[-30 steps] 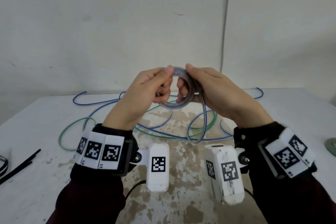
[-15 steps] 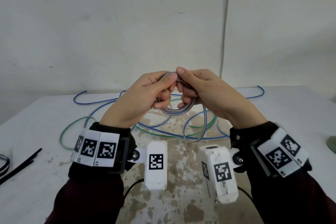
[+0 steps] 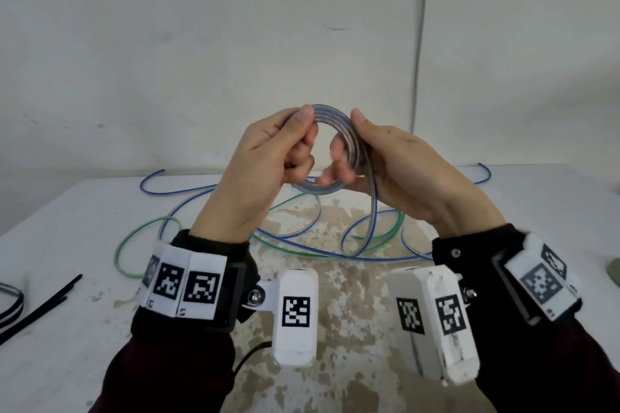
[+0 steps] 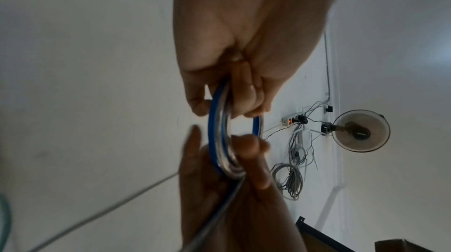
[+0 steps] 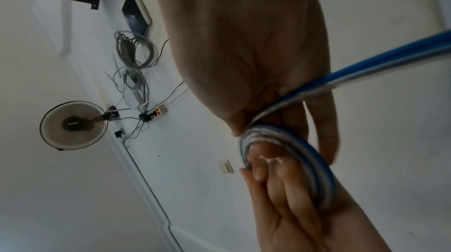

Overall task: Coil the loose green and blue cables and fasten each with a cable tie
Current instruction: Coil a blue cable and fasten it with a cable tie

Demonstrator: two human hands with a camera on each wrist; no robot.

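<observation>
Blue cable (image 3: 345,131) coil gripped by both hands.

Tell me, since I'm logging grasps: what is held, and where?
Both hands hold the blue cable coil: left hand pinches its upper left, right hand its right side.

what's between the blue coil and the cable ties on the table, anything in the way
Nothing visible blocks it. Both the left hand and right hand grip the blue coil in the air; the black cable ties lie at the table's left edge, with bare tabletop between.
</observation>
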